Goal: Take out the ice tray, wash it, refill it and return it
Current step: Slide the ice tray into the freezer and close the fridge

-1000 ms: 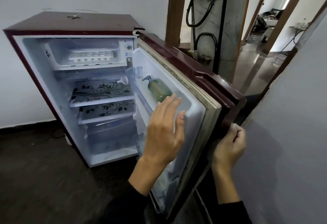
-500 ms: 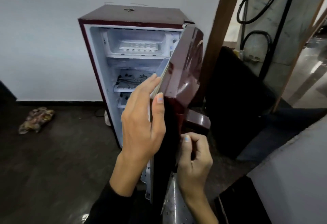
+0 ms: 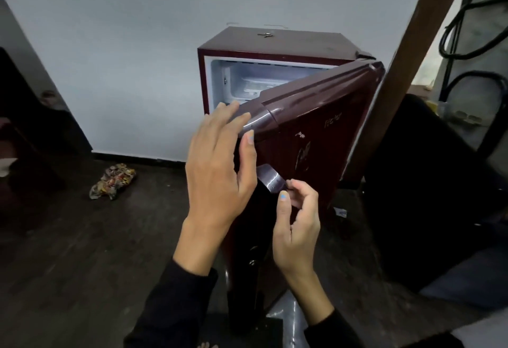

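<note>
Door swung well toward closed since half a second ago.
Right hand curled, pinching chrome handle; left hand spread flat against door edge. Ice tray back in freezer compartment; return step judged nearly complete.

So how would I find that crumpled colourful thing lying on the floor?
Start at the maroon fridge against the white wall, then look down and left along the dark floor. Just below the black skirting lies a crumpled patterned cloth, the only multicoloured thing on that floor.
</note>
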A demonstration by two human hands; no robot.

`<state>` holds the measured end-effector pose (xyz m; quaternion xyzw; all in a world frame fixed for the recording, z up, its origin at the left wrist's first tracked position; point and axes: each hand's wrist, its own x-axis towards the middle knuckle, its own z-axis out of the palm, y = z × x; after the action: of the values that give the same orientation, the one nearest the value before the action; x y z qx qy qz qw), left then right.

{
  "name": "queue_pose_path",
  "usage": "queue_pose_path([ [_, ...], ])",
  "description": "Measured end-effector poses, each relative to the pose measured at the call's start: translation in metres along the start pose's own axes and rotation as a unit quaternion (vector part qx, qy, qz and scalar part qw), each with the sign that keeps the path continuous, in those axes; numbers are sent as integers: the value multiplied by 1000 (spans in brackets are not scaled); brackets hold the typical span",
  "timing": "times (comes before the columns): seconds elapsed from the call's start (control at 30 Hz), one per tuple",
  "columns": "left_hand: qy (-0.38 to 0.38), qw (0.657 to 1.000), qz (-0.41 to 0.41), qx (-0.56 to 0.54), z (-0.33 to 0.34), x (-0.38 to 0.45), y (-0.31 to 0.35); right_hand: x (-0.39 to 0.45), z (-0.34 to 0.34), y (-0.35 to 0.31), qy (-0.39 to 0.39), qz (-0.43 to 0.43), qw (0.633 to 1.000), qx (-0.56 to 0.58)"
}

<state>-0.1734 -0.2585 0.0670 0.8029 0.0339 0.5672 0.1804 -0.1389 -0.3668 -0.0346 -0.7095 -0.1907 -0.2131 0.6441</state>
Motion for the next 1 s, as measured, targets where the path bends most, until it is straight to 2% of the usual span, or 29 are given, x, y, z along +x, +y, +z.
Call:
queue_pose_path([
  [0.17,-81,996,23,30,13,21,-53,10,62,11,-27,17,999,-1],
  [0.37,-156,982,38,100,37,47,-125,31,130,33,-95,37,994,-36],
  [0.63,-206,970,43,119,73,85,-209,84,204,49,-155,45,984,-72],
  [1.0,-237,965,74,88,123,125,-288,137,272,69,-150,86,979,-106],
])
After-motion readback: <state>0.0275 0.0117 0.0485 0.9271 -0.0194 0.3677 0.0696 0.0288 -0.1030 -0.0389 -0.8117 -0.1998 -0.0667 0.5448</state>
